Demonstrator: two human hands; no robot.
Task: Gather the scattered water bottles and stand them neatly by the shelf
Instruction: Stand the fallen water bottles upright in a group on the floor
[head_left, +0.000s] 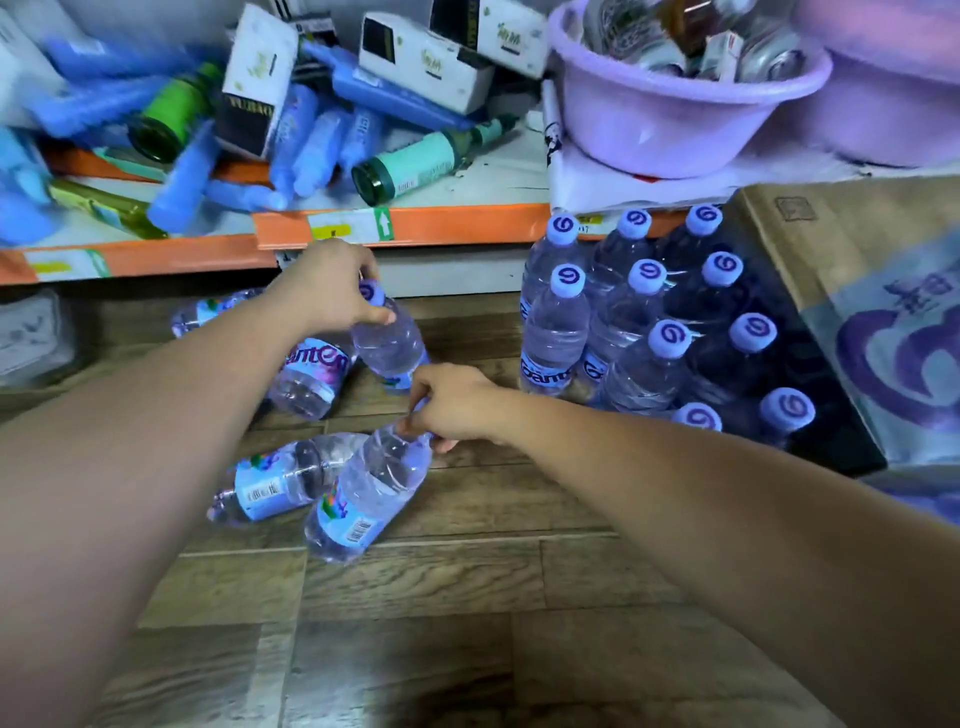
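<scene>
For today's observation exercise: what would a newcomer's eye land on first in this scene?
Two bare arms reach in: the left hand grips one water bottle by its cap, the right hand another bottle's neck. At right, upright bottles stand grouped beside the orange-edged shelf.

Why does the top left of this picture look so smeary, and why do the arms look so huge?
Head view: the blue packages on the shelf are streaked by blur, while the standing bottles stay fairly sharp; the wide-angle lens swells the forearms at the edges; a dark shadow falls on the floor at the bottom.
</scene>
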